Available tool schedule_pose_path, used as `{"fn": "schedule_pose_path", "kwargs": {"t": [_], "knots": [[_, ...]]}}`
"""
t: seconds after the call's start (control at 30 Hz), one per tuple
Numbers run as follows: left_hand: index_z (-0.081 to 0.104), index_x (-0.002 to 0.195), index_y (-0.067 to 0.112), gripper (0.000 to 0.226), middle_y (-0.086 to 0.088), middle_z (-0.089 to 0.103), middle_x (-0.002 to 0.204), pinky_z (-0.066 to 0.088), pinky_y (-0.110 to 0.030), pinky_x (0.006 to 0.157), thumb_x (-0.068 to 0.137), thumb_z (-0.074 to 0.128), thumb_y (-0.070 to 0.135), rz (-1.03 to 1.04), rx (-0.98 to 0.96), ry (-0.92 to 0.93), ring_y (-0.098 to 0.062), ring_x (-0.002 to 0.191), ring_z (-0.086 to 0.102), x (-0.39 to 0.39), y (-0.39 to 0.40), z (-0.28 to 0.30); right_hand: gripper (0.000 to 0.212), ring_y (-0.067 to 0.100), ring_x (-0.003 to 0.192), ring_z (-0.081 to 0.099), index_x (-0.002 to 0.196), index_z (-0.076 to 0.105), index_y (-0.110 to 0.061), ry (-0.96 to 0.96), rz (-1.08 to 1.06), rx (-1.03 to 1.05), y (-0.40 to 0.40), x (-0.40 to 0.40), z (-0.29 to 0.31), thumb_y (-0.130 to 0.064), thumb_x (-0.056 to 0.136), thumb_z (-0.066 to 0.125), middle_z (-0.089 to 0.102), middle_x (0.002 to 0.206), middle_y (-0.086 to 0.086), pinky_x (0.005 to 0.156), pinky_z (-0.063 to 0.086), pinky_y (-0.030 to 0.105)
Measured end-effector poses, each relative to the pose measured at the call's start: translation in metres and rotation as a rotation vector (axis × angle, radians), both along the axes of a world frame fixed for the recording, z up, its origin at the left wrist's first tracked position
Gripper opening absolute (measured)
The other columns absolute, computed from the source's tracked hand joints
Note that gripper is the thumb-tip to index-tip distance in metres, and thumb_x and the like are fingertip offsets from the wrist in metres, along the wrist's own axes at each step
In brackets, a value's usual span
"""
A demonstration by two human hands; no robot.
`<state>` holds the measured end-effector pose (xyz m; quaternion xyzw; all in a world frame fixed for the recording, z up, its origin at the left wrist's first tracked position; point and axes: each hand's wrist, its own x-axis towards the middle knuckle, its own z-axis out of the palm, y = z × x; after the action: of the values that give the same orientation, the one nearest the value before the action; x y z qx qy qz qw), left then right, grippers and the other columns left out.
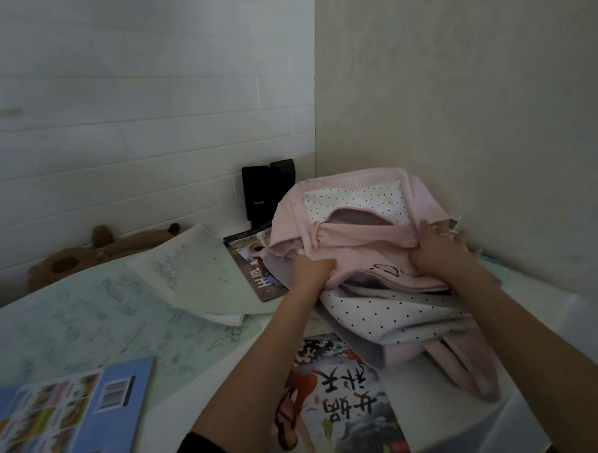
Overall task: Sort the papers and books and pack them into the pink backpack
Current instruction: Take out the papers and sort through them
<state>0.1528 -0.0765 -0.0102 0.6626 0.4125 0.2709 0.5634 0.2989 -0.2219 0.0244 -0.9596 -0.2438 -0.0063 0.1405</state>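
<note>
At the desk's far right corner, a soft pink fabric backpack (366, 237) slumps; left hand (311, 268) and right hand (437, 251) both clutch its cloth, grip clamped.

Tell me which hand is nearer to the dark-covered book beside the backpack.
Left. The left hand grips the backpack right beside the book; the right hand holds the backpack's far side.

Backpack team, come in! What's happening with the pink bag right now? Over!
Left hand and right hand both gripping the pink backpack. Books not packed: blue book and picture book lie on the table. Papers loose beside it.
</note>
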Motion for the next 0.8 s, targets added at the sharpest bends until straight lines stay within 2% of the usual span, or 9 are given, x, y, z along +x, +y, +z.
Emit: {"fn": "schedule_pose_path", "kwargs": {"t": [0.13, 0.2, 0.27, 0.37, 0.47, 0.57, 0.67, 0.73, 0.8], "knots": [[0.045, 0.064, 0.012, 0.029, -0.003, 0.05, 0.064, 0.036, -0.029, 0.06, 0.09, 0.053, 0.022, -0.054, 0.358, 0.141, -0.025, 0.07, 0.051, -0.037, 0.006, 0.008, 0.057, 0.034, 0.115, 0.051, 0.125, 0.047, -0.013, -0.001, 0.192, 0.04, 0.013, -0.051, 0.015, -0.044, 0.078, 0.046, 0.056, 0.122, 0.012, 0.101, 0.04, 0.047], [0.055, 0.069, 0.006, 0.03, -0.016, 0.057, 0.069, 0.041, -0.034, 0.064, 0.093, 0.048, 0.022, -0.04, 0.5, 0.176, -0.03, 0.071, 0.056, -0.06, 0.012, 0.009, 0.064, 0.032, 0.122, 0.048, 0.14, 0.033, -0.011, 0.077, 0.257, 0.075, 0.026, -0.079, 0.018, -0.033, 0.082, 0.05, 0.049, 0.135, 0.014, 0.103, 0.037, 0.049], [0.062, 0.082, 0.007, 0.021, -0.019, 0.064, 0.085, 0.043, -0.035, 0.067, 0.093, 0.048, 0.019, 0.066, 0.623, 0.198, -0.031, 0.081, 0.059, -0.087, 0.019, 0.008, 0.071, 0.032, 0.14, 0.026, 0.148, 0.019, -0.02, -0.008, 0.341, 0.099, 0.042, -0.11, 0.018, -0.032, 0.087, 0.051, 0.025, 0.154, 0.013, 0.11, 0.024, 0.055], [0.059, 0.097, 0.007, 0.012, -0.011, 0.062, 0.099, 0.04, -0.033, 0.074, 0.088, 0.052, 0.011, 0.333, 0.715, 0.14, -0.026, 0.095, 0.054, -0.134, 0.03, 0.003, 0.057, 0.029, 0.138, 0.03, 0.141, 0.035, -0.022, -0.123, 0.58, 0.235, 0.068, -0.164, 0.013, -0.036, 0.088, 0.051, 0.036, 0.148, 0.011, 0.109, 0.024, 0.049], [0.05, 0.106, 0.003, 0.025, -0.016, 0.052, 0.111, 0.034, -0.028, 0.078, 0.082, 0.058, 0.006, 0.585, 0.614, 0.048, -0.03, 0.104, 0.047, -0.174, 0.046, -0.004, 0.066, 0.025, 0.126, 0.044, 0.143, 0.033, -0.021, 0.012, 0.822, 0.219, 0.098, -0.209, -0.008, -0.04, 0.086, 0.06, 0.045, 0.14, 0.008, 0.101, 0.039, 0.038], [0.043, 0.113, 0.0, 0.041, -0.021, 0.043, 0.122, 0.038, -0.036, 0.086, 0.081, 0.066, 0.012, 0.739, 0.354, -0.048, -0.035, 0.109, 0.045, -0.203, 0.063, -0.008, 0.079, 0.023, 0.138, 0.03, 0.149, 0.019, -0.017, 0.122, 0.89, 0.095, 0.127, -0.233, -0.037, -0.043, 0.087, 0.06, 0.029, 0.152, 0.008, 0.111, 0.03, 0.038], [0.039, 0.117, 0.001, 0.054, -0.019, 0.041, 0.126, 0.042, -0.036, 0.085, 0.079, 0.072, 0.017, 0.724, 0.202, -0.112, -0.031, 0.11, 0.046, -0.218, 0.085, -0.017, 0.061, 0.027, 0.137, 0.032, 0.145, 0.027, -0.014, 0.09, 0.899, 0.047, 0.146, -0.237, -0.063, -0.041, 0.095, 0.047, 0.036, 0.147, 0.011, 0.11, 0.028, 0.038], [0.044, 0.116, -0.001, 0.049, -0.02, 0.055, 0.115, 0.052, -0.036, 0.076, 0.081, 0.072, 0.019, 0.63, 0.12, -0.124, -0.028, 0.096, 0.06, -0.22, 0.097, -0.023, 0.051, 0.027, 0.138, 0.031, 0.143, 0.034, -0.015, 0.031, 0.914, 0.082, 0.151, -0.234, -0.076, -0.039, 0.099, 0.039, 0.038, 0.148, 0.011, 0.11, 0.026, 0.037], [0.056, 0.111, -0.002, 0.031, -0.015, 0.068, 0.085, 0.054, -0.027, 0.05, 0.09, 0.062, 0.019, 0.424, 0.068, -0.113, -0.018, 0.06, 0.068, -0.216, 0.101, -0.027, 0.044, 0.027, 0.133, 0.04, 0.138, 0.045, -0.016, -0.017, 0.911, 0.198, 0.152, -0.231, -0.084, -0.037, 0.1, 0.037, 0.047, 0.141, 0.012, 0.106, 0.03, 0.034]]}}
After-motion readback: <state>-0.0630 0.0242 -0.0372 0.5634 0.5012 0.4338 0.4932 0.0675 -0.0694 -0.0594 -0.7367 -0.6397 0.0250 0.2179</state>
